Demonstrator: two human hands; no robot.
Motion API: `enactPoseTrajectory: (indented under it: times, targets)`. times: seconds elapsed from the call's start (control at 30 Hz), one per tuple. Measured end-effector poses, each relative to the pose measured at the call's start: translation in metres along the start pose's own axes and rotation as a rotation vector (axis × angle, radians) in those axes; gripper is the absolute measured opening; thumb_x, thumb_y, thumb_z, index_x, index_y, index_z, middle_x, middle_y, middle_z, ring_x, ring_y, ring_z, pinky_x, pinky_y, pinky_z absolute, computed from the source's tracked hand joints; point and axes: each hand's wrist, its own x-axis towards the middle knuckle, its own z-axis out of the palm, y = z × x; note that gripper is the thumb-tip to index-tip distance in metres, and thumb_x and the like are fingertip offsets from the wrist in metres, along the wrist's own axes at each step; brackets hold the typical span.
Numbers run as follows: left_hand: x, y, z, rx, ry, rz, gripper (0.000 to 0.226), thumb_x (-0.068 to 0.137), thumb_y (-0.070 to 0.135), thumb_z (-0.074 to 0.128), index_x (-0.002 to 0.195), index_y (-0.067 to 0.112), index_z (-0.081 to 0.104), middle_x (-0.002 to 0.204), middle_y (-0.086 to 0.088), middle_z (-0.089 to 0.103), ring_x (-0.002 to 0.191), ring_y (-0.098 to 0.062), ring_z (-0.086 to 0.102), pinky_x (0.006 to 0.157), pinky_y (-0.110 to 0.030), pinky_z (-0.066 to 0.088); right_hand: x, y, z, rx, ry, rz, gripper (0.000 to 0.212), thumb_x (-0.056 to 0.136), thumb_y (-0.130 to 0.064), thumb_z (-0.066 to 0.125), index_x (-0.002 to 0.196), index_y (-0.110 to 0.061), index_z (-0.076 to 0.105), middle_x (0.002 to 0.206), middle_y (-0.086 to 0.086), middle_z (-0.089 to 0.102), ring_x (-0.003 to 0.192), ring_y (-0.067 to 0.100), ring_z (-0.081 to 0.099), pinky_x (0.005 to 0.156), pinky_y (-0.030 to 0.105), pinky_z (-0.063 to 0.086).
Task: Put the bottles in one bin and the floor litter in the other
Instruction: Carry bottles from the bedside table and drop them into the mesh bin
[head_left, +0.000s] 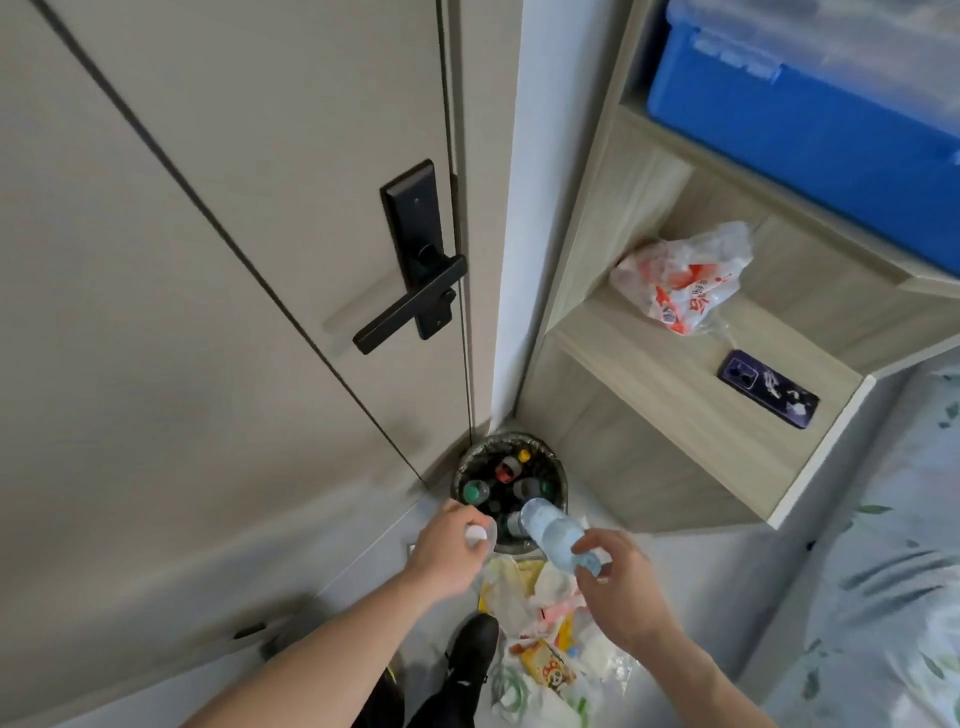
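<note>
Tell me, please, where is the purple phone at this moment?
In the head view, the purple phone lies flat on the wooden shelf at right, near its front edge, below the plastic bag.

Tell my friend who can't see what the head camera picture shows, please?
A person's right hand holds a clear bottle over a round bin of bottles by a door. The left hand holds a white cap; wrappers lie below.
</note>
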Motion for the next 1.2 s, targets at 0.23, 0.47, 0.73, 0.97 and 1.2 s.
enactPoseTrajectory:
  times: [0.23,0.47,0.73,0.97,1.2]
  targets:
    - [0.091,-0.066,0.081,-0.031,0.05,-0.015,0.016,0.094,0.024,0.065,0.108,0.033,0.065,0.112,0.014,0.047,0.097,-0.008,0.06,0.085,-0.015,0.042,0.096,0.057,0.057,0.002,0.051,0.04,0.028,0.087,-0.013,0.066,0.09,-0.041,0.063,0.118,-0.019,0.061,0.084,0.009,0.068,0.076,0.036,0.06]
    - [0.147,-0.122,0.14,-0.003,0.01,-0.007,0.016,0.094,0.024,0.067,0.108,0.031,0.066,0.112,0.015,0.046,0.091,-0.007,0.059,0.081,-0.014,0.041,0.175,0.096,0.118,-0.063,0.039,0.072,0.025,0.089,-0.012,0.063,0.105,-0.03,0.066,0.12,-0.013,0.06,0.083,0.01,0.067,0.063,0.02,0.052]
    - [0.165,-0.163,0.158,0.038,-0.147,0.02,0.037,0.095,0.015,0.06,0.13,0.027,0.056,0.128,0.011,0.043,0.106,-0.016,0.063,0.096,-0.034,0.052,0.231,0.109,0.173,-0.026,-0.038,0.166,0.03,0.089,-0.011,0.058,0.114,-0.026,0.065,0.122,0.0,0.059,0.087,0.021,0.063,0.052,0.017,0.038]
    - [0.162,-0.171,0.144,0.083,-0.193,0.038,0.044,0.094,0.009,0.058,0.133,0.03,0.053,0.136,0.016,0.042,0.117,-0.011,0.058,0.1,-0.033,0.051,0.237,0.112,0.182,0.049,-0.107,0.228,0.038,0.09,-0.016,0.058,0.126,-0.026,0.06,0.106,0.002,0.062,0.071,0.016,0.057,0.047,0.018,0.037]
    - [0.136,-0.14,0.125,0.09,-0.149,0.046,0.043,0.095,0.011,0.057,0.134,0.029,0.055,0.14,0.019,0.038,0.122,-0.006,0.053,0.103,-0.022,0.044,0.173,0.11,0.152,0.102,-0.034,0.273,0.045,0.088,-0.016,0.059,0.128,-0.036,0.058,0.13,-0.012,0.053,0.107,0.016,0.062,0.077,0.029,0.051]
